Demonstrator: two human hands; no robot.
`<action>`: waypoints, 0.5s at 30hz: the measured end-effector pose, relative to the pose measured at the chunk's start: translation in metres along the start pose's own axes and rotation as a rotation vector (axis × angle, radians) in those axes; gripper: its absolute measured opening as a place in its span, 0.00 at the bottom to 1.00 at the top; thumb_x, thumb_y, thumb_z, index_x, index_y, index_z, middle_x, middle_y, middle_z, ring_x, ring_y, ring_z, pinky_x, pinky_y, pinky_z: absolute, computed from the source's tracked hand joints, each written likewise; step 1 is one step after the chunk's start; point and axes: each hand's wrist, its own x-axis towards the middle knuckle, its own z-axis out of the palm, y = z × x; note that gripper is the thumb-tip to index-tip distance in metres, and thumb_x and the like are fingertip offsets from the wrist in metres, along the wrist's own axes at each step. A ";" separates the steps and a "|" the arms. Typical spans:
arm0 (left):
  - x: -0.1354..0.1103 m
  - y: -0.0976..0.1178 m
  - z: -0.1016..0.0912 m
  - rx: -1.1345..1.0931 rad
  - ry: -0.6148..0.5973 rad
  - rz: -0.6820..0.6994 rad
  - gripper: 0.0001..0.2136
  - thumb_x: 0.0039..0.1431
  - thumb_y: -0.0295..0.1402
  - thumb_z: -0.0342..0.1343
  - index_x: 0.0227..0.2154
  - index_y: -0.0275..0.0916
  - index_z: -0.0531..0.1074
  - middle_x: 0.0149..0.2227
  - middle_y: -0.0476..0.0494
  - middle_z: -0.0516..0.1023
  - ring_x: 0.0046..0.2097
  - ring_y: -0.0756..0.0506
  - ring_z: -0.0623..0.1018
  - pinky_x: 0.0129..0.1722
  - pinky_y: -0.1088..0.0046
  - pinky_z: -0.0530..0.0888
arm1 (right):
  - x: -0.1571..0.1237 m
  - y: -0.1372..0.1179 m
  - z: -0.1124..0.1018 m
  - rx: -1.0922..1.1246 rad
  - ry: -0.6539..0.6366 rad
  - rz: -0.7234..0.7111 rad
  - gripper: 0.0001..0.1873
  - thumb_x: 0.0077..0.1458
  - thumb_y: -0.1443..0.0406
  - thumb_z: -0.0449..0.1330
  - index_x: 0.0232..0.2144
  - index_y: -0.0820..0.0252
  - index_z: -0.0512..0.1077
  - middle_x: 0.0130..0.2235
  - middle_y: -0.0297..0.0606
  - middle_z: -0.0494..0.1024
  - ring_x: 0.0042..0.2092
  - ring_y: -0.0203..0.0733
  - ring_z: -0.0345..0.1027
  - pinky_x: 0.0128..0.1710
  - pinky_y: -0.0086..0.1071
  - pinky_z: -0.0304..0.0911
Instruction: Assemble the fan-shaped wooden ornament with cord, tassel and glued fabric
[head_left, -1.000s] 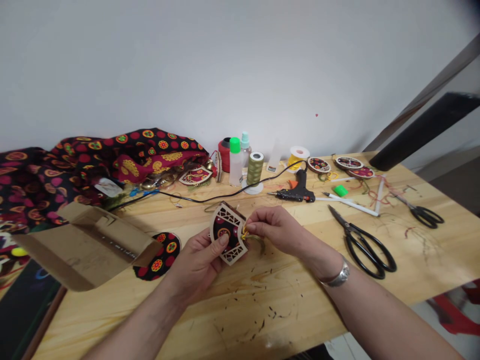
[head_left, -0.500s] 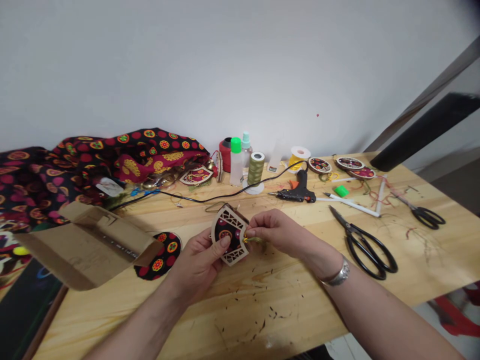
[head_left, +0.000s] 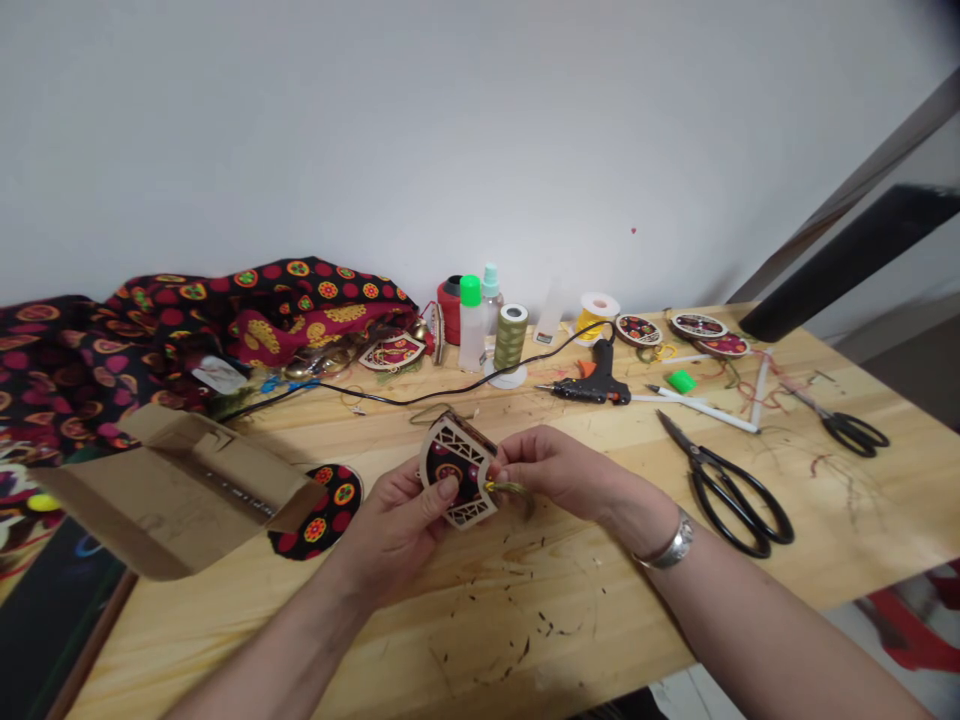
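My left hand [head_left: 409, 505] grips a fan-shaped wooden ornament [head_left: 454, 470], thumb across its front. The ornament has pale cut-out bands and dark patterned fabric in the middle. At its right edge a yellow knot leads to an olive-green tassel [head_left: 517, 492]. My right hand [head_left: 547, 465] is closed at that same edge, fingertips against the ornament just above the tassel; part of its fingers is hidden. A round patterned fabric piece [head_left: 322, 510] lies left of my left hand.
An open cardboard box [head_left: 180, 490] stands at left before heaped patterned fabric [head_left: 247, 300]. Black scissors [head_left: 724, 485] and a glue gun [head_left: 592, 380] lie at right. Its cord crosses the table behind my hands. Bottles and thread spools [head_left: 511, 335] line the wall.
The ornament has tilted slightly, showing more of its top edge. My right fingertips have shifted slightly up off the yellow knot, and the tassel now shows more fully below them.
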 end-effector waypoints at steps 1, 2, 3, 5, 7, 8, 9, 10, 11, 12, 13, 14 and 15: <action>0.000 0.000 0.000 0.001 0.002 0.003 0.08 0.47 0.30 0.63 0.34 0.37 0.78 0.34 0.42 0.81 0.38 0.43 0.79 0.43 0.64 0.74 | 0.000 0.000 0.000 -0.015 0.000 -0.006 0.17 0.44 0.54 0.63 0.24 0.65 0.71 0.23 0.30 0.68 0.25 0.29 0.56 0.28 0.27 0.53; 0.000 0.000 0.001 0.000 0.006 0.005 0.08 0.47 0.30 0.64 0.33 0.37 0.78 0.34 0.42 0.81 0.38 0.43 0.79 0.43 0.64 0.74 | 0.000 0.000 0.001 -0.032 0.003 -0.010 0.17 0.45 0.54 0.63 0.25 0.64 0.71 0.23 0.30 0.68 0.25 0.29 0.56 0.29 0.27 0.53; 0.000 0.001 0.001 -0.002 0.010 0.008 0.08 0.47 0.30 0.64 0.33 0.37 0.78 0.33 0.42 0.81 0.39 0.42 0.79 0.43 0.64 0.74 | 0.001 0.000 0.001 -0.051 0.007 -0.011 0.17 0.45 0.54 0.62 0.25 0.64 0.70 0.24 0.30 0.68 0.25 0.30 0.56 0.29 0.27 0.53; 0.001 0.000 0.001 -0.012 0.012 0.012 0.08 0.47 0.30 0.64 0.33 0.37 0.78 0.33 0.43 0.81 0.39 0.42 0.79 0.43 0.64 0.74 | 0.001 -0.001 0.003 -0.090 0.017 -0.010 0.17 0.46 0.53 0.61 0.26 0.63 0.70 0.25 0.31 0.68 0.27 0.31 0.56 0.30 0.28 0.54; 0.001 0.000 0.001 -0.022 0.010 0.016 0.09 0.47 0.29 0.64 0.33 0.37 0.78 0.32 0.43 0.81 0.39 0.42 0.79 0.44 0.63 0.74 | 0.001 -0.002 0.004 -0.123 0.026 -0.024 0.16 0.47 0.54 0.61 0.25 0.63 0.69 0.26 0.31 0.68 0.28 0.32 0.57 0.31 0.28 0.55; 0.002 0.000 0.000 -0.027 0.010 0.018 0.08 0.47 0.29 0.64 0.33 0.37 0.77 0.32 0.43 0.81 0.39 0.42 0.79 0.44 0.63 0.74 | 0.002 -0.003 0.004 -0.140 0.024 -0.032 0.15 0.48 0.55 0.60 0.25 0.63 0.68 0.26 0.31 0.68 0.29 0.32 0.57 0.31 0.28 0.55; 0.002 0.000 0.000 -0.030 0.011 0.020 0.08 0.47 0.29 0.64 0.33 0.37 0.77 0.33 0.43 0.81 0.39 0.42 0.79 0.44 0.63 0.74 | 0.002 -0.003 0.005 -0.154 0.020 -0.043 0.14 0.49 0.56 0.60 0.24 0.63 0.67 0.26 0.31 0.67 0.29 0.32 0.57 0.31 0.27 0.55; 0.002 0.000 -0.001 -0.032 0.012 0.021 0.08 0.47 0.29 0.63 0.33 0.37 0.77 0.33 0.43 0.81 0.39 0.42 0.79 0.44 0.63 0.74 | 0.002 -0.004 0.005 -0.164 0.014 -0.055 0.14 0.49 0.57 0.60 0.24 0.62 0.66 0.25 0.30 0.66 0.29 0.32 0.57 0.31 0.27 0.54; 0.002 0.000 -0.001 -0.035 0.014 0.023 0.08 0.48 0.29 0.63 0.34 0.37 0.77 0.32 0.43 0.81 0.39 0.42 0.79 0.44 0.63 0.74 | 0.002 -0.004 0.006 -0.171 0.007 -0.064 0.13 0.49 0.58 0.59 0.23 0.62 0.65 0.25 0.30 0.65 0.28 0.32 0.56 0.31 0.27 0.54; 0.002 0.000 -0.001 -0.035 0.014 0.022 0.08 0.48 0.29 0.63 0.34 0.37 0.77 0.32 0.43 0.81 0.38 0.42 0.79 0.44 0.63 0.74 | 0.002 -0.004 0.006 -0.175 0.004 -0.069 0.12 0.50 0.59 0.59 0.23 0.61 0.65 0.25 0.29 0.65 0.28 0.32 0.56 0.31 0.27 0.54; 0.002 0.000 -0.001 -0.036 0.014 0.020 0.08 0.48 0.29 0.63 0.34 0.37 0.77 0.32 0.43 0.81 0.37 0.43 0.79 0.43 0.64 0.75 | 0.001 -0.004 0.006 -0.176 0.007 -0.066 0.12 0.50 0.59 0.59 0.23 0.61 0.65 0.25 0.30 0.65 0.28 0.32 0.56 0.30 0.27 0.54; 0.002 0.000 -0.001 -0.035 0.016 0.019 0.08 0.49 0.29 0.62 0.34 0.37 0.77 0.32 0.43 0.81 0.36 0.44 0.80 0.42 0.65 0.75 | 0.001 -0.004 0.007 -0.177 0.020 -0.057 0.12 0.51 0.59 0.58 0.23 0.61 0.65 0.26 0.30 0.66 0.28 0.31 0.57 0.30 0.27 0.54; 0.002 0.000 -0.001 -0.036 0.020 0.019 0.08 0.48 0.29 0.63 0.34 0.37 0.77 0.32 0.44 0.81 0.35 0.44 0.80 0.41 0.66 0.76 | 0.001 -0.004 0.007 -0.178 0.041 -0.040 0.12 0.51 0.58 0.58 0.24 0.61 0.66 0.26 0.30 0.67 0.27 0.31 0.56 0.29 0.27 0.54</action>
